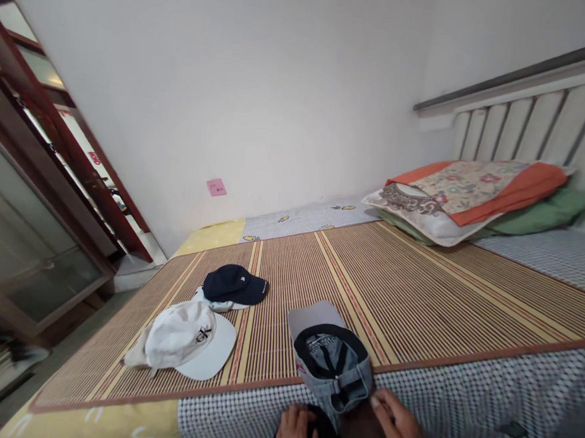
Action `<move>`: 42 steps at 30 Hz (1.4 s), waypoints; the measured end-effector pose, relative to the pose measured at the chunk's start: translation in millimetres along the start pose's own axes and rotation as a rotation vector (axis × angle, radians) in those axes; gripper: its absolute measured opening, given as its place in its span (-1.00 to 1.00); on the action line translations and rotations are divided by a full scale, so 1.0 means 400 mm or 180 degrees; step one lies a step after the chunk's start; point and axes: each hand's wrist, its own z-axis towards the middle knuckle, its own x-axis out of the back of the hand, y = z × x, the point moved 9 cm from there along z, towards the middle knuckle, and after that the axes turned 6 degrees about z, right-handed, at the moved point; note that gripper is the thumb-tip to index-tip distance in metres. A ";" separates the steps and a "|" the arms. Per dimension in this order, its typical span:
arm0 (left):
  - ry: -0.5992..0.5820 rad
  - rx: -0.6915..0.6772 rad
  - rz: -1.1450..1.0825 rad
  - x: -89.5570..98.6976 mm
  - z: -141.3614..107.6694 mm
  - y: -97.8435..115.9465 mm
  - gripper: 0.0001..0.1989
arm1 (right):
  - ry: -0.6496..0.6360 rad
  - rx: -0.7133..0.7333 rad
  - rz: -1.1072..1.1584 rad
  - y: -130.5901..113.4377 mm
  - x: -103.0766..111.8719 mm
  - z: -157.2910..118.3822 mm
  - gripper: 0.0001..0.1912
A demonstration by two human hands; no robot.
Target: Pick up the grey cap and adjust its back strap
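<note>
At the bottom edge, my left hand [297,434] has its fingers curled over the black part of a dark cap [365,434], which is cut off by the frame. My right hand [402,430] pinches the brown, brim-like part of that cap between thumb and fingers. Just beyond both hands lies a grey cap [330,358], upside down, with its dark inside and back strap showing and its brim pointing away. Further left, a white cap [181,338] with black letters rests partly on a beige one. Behind it, a navy cap [232,285] sits on another pale cap.
A striped bamboo mat [289,272] covers much of the bed, over a checked sheet [238,419]. Patterned pillows [475,192] lie at the right by the white slatted headboard [534,122]. A pink note [216,187] is on the wall. Glazed doors stand at the left.
</note>
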 end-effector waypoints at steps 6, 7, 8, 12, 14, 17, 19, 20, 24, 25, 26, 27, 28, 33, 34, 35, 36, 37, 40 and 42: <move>0.0150 -0.0255 0.0169 -0.002 0.020 0.010 -0.82 | -0.0283 0.0602 -0.0765 -0.037 -0.047 -0.017 -0.70; 0.0179 -0.0294 0.0270 -0.004 0.020 0.007 -0.80 | -0.0347 0.0597 -0.0860 -0.028 -0.052 -0.014 -0.68; 0.0207 -0.0344 0.0369 -0.006 0.019 0.005 -0.78 | -0.0410 0.0574 -0.0949 -0.017 -0.058 -0.011 -0.64; 0.0293 -0.0542 0.0588 -0.011 0.014 0.003 -0.74 | -0.0607 0.0439 -0.1134 0.019 -0.076 -0.008 -0.51; 0.0347 -0.0583 0.0576 -0.009 0.014 0.002 -0.74 | -0.0665 0.0413 -0.1109 0.019 -0.079 -0.009 -0.50; 0.0442 -0.0613 0.0522 -0.002 0.013 0.001 -0.74 | -0.0699 0.0369 -0.1036 0.010 -0.074 -0.010 -0.53; 0.0486 -0.0644 0.0478 0.002 0.012 0.001 -0.74 | -0.0650 0.0335 -0.1001 0.006 -0.066 -0.008 -0.57; 0.0504 -0.0662 0.0449 0.005 0.012 0.001 -0.75 | -0.0624 0.0336 -0.0987 0.005 -0.063 -0.008 -0.59; 0.0571 -0.0724 0.0323 0.015 0.010 0.003 -0.75 | -0.0586 0.0440 -0.1001 0.002 -0.059 -0.006 -0.64; 0.0590 -0.0746 0.0289 0.018 0.009 0.004 -0.75 | -0.0581 0.0471 -0.1005 0.000 -0.058 -0.005 -0.64; 0.0610 -0.0771 0.0252 0.020 0.008 0.007 -0.75 | -0.0572 0.0496 -0.0999 -0.003 -0.058 -0.005 -0.65; 0.0634 -0.0800 0.0215 0.021 0.005 0.009 -0.75 | -0.0565 0.0515 -0.0983 -0.006 -0.057 -0.005 -0.66; 0.0663 -0.0827 0.0180 0.023 0.001 0.013 -0.75 | -0.0563 0.0528 -0.0959 -0.011 -0.056 -0.005 -0.67; 0.0811 -0.0788 0.0100 0.037 -0.029 0.027 -0.76 | -0.0598 0.0543 -0.0894 -0.029 -0.055 -0.007 -0.65; 0.0825 -0.0758 0.0095 0.044 -0.035 0.031 -0.76 | -0.0607 0.0556 -0.0896 -0.030 -0.055 -0.007 -0.64; 0.0831 -0.0741 0.0099 0.053 -0.040 0.036 -0.76 | -0.0614 0.0569 -0.0902 -0.029 -0.056 -0.008 -0.64; 0.0838 -0.0730 0.0117 0.066 -0.045 0.041 -0.77 | -0.0619 0.0584 -0.0905 -0.028 -0.056 -0.008 -0.65; 0.0859 -0.0719 0.0145 0.082 -0.049 0.046 -0.77 | -0.0614 0.0597 -0.0908 -0.026 -0.056 -0.008 -0.65; 0.1055 -0.0710 0.0215 0.144 -0.065 0.055 -0.79 | -0.0590 0.0631 -0.0958 -0.019 -0.056 -0.008 -0.65; 0.1241 -0.0733 0.0212 0.182 -0.080 0.054 -0.80 | -0.0604 0.0680 -0.1007 -0.018 -0.058 -0.010 -0.64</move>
